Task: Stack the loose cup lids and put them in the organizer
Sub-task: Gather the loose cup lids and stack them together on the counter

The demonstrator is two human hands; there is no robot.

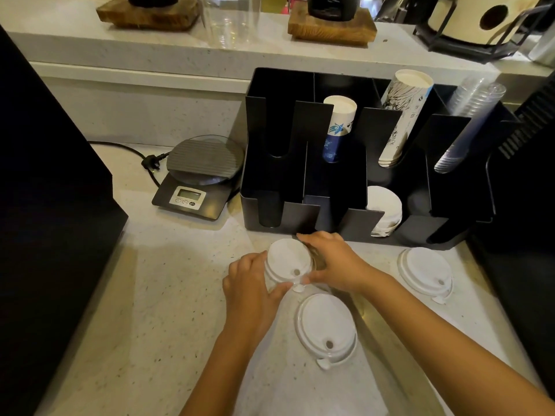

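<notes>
A stack of white cup lids (287,259) sits on the counter just in front of the black organizer (282,214). My left hand (252,289) grips its left side and my right hand (333,261) grips its right side. A second white lid pile (326,327) lies on the counter nearer to me. A third lid pile (425,270) lies to the right, in front of the organizer. One front slot of the organizer holds a stack of white lids (386,210).
The organizer's back slots hold a blue-print paper cup stack (338,127), a white printed cup stack (402,115) and clear plastic cups (468,121). A kitchen scale (199,175) with its cable stands left of it. Dark machines flank the counter at both sides.
</notes>
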